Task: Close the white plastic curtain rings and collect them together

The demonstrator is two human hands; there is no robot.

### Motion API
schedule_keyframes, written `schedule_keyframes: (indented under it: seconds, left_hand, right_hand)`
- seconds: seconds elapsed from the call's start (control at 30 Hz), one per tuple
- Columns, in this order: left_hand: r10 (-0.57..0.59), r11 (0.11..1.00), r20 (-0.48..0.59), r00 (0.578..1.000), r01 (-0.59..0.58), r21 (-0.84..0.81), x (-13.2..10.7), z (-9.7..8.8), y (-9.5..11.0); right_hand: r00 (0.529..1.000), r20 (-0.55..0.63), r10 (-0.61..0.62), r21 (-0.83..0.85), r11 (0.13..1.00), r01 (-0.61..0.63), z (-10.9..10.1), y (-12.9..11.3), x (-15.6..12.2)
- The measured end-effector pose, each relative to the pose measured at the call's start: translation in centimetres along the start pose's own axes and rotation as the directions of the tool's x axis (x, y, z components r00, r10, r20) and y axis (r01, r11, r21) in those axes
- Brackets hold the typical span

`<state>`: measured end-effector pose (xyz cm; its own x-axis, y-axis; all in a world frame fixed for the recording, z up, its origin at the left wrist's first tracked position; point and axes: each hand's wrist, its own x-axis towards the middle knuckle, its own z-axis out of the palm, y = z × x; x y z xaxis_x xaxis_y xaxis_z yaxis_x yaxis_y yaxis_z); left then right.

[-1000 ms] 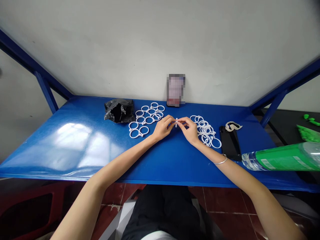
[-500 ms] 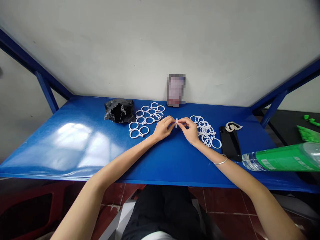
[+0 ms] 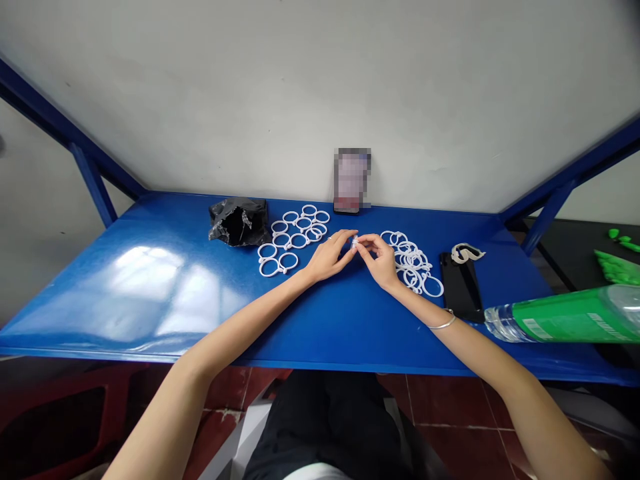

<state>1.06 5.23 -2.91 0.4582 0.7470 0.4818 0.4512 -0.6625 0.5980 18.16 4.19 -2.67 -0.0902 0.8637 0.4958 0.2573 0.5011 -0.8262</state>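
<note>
Over the middle of the table, my right hand (image 3: 379, 258) pinches a small white plastic piece (image 3: 355, 242) between thumb and fingertips. My left hand (image 3: 327, 257) meets it from the other side, its thumb and straightened forefinger at the piece's two ends. Fingertips partly cover the piece, and its full shape cannot be made out. Beyond my left hand lies a spread group of white plastic rings (image 3: 299, 241) with small knobs on their rims. Beside my right hand is an overlapping pile of similar white rings (image 3: 433, 286).
A crumpled black plastic bag (image 3: 220, 230) sits at the back left of the blue table (image 3: 320, 333). A phone (image 3: 351, 180) leans on the wall. On the right are a black phone (image 3: 460, 293), a white strap-like item (image 3: 466, 253) and a green-labelled bottle (image 3: 570, 315) lying sideways.
The fingers of my left hand have straightened and spread around the white piece. The piece has turned slightly. My right hand keeps nearly the same place.
</note>
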Motion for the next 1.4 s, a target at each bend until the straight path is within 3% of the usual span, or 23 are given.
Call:
schedule_keyframes:
  seconds: [0.37, 0.8, 1.4]
  left_hand:
    - [0.029, 0.994, 0.050, 0.998, -0.023, -0.104, 0.1, 0.4, -0.9]
    - [0.027, 0.994, 0.020, 0.999, -0.025, -0.111, 0.3, 0.3, -1.0]
    - [0.014, 0.998, -0.011, 1.000, -0.014, -0.068, 0.3, 0.2, -0.8]
  right_hand:
    - [1.000, 0.008, -0.015, -0.010, 1.000, 0.015, 0.0, 0.0, 0.0]
    - [0.998, 0.063, -0.020, -0.002, 1.000, 0.020, 0.0, -0.4, 0.0]
    - [0.993, 0.050, -0.103, -0.041, 0.994, 0.105, -0.1, -0.4, 0.1]
